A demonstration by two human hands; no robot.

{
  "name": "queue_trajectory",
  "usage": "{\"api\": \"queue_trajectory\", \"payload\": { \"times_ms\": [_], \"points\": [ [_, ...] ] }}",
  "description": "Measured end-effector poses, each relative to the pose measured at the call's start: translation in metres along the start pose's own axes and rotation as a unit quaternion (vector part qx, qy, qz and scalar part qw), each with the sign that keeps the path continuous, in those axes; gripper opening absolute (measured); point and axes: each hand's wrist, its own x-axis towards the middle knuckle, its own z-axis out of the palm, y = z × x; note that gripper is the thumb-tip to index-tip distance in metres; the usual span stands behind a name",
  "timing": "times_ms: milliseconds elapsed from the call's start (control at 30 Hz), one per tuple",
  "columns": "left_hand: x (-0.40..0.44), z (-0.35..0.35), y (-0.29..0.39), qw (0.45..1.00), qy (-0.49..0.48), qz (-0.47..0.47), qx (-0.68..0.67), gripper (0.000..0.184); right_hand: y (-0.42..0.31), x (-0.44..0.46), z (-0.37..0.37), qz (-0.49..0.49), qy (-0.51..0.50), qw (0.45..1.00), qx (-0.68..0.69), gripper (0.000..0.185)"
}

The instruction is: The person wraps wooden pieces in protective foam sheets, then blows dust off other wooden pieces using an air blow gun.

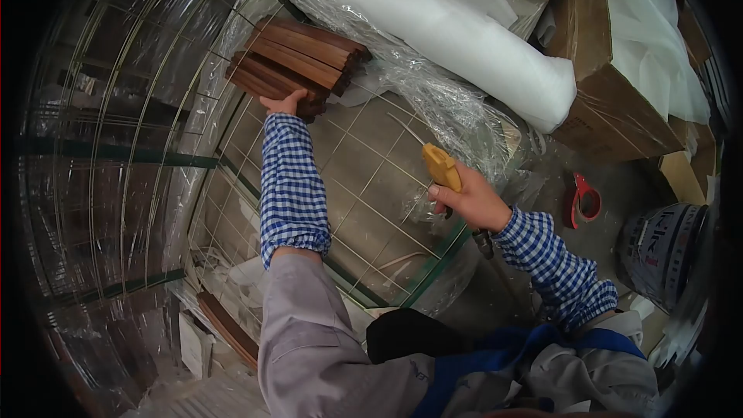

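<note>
Reddish-brown wooden strips [298,54] lie stacked in a bundle at the upper left, on the wire mesh of a green-framed cage. My left hand [285,102] grips the near end of the bundle, thumb and fingers apart along its edge; part of the grip is hidden by the hand itself. In my right hand [468,200] is a yellow air blow gun [441,166], its thin nozzle pointing up and left over the mesh. A dark hose fitting [484,244] hangs below that hand. Blue-checked sleeves cover both forearms.
The wire cage wall [116,108] rises on the left. A white foam roll [464,39] and crumpled clear plastic film [441,93] lie behind. To the right are a cardboard box [611,101], a red tape dispenser [584,201] and a paint bucket [665,248].
</note>
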Motion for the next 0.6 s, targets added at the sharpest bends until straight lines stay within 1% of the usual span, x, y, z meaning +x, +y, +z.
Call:
{"api": "queue_trajectory", "payload": {
  "times_ms": [33, 67, 100, 167, 200, 267, 300, 367, 400, 433, 500, 533, 567, 600],
  "points": [
    [0.0, 0.008, 0.006, 0.998, 0.016, -0.029, -0.045, 0.136, 0.002, 0.0, 0.002, 0.002, 0.001, 1.0, -0.003, 0.044],
    [-0.027, 0.011, 0.031, 0.998, 0.015, -0.054, -0.032, 0.131, 0.005, 0.0, 0.003, -0.011, 0.009, 1.0, 0.001, 0.044],
    [-0.039, 0.017, 0.044, 0.998, 0.012, -0.057, -0.036, 0.131, 0.008, -0.002, 0.004, -0.022, 0.016, 1.0, 0.004, 0.044],
    [-0.046, 0.03, 0.068, 0.99, 0.059, -0.128, 0.014, 0.124, 0.011, -0.003, 0.002, -0.023, 0.018, 1.0, 0.001, 0.044],
    [-0.057, 0.027, 0.082, 0.987, 0.055, -0.152, 0.007, 0.111, 0.011, -0.004, 0.001, -0.024, 0.017, 1.0, 0.005, 0.044],
    [-0.01, 0.031, 0.073, 0.984, 0.054, -0.17, -0.026, 0.1, 0.007, -0.009, -0.001, -0.021, 0.03, 0.999, -0.001, 0.044],
    [-0.008, 0.024, 0.074, 0.986, 0.017, -0.163, -0.019, 0.095, 0.005, -0.012, -0.002, -0.017, 0.037, 0.999, -0.004, 0.043],
    [-0.013, 0.01, 0.072, 0.989, -0.032, -0.142, -0.012, 0.095, 0.006, -0.017, -0.004, -0.016, 0.043, 0.999, -0.004, 0.044],
    [-0.01, 0.009, 0.061, 0.994, -0.009, -0.106, -0.03, 0.095, 0.005, -0.018, -0.004, -0.018, 0.046, 0.999, -0.007, 0.045],
    [-0.004, 0.008, 0.055, 0.994, -0.008, -0.102, -0.028, 0.095, 0.002, -0.019, -0.003, -0.022, 0.047, 0.999, -0.005, 0.045],
    [-0.022, 0.001, 0.059, 0.992, -0.023, -0.093, -0.083, 0.094, -0.001, -0.023, 0.003, -0.004, -0.006, 1.0, -0.013, 0.051],
    [-0.031, 0.002, 0.066, 0.99, 0.003, -0.13, -0.061, 0.096, 0.0, -0.024, 0.01, -0.004, -0.009, 1.0, -0.013, 0.051],
    [-0.031, 0.003, 0.068, 0.987, 0.029, -0.155, -0.029, 0.099, 0.001, -0.026, 0.019, -0.07, -0.025, 0.991, -0.115, 0.054],
    [-0.031, 0.008, 0.072, 0.982, 0.053, -0.18, -0.001, 0.102, 0.001, -0.027, 0.024, -0.135, -0.041, 0.966, -0.218, 0.056]
  ]
}}
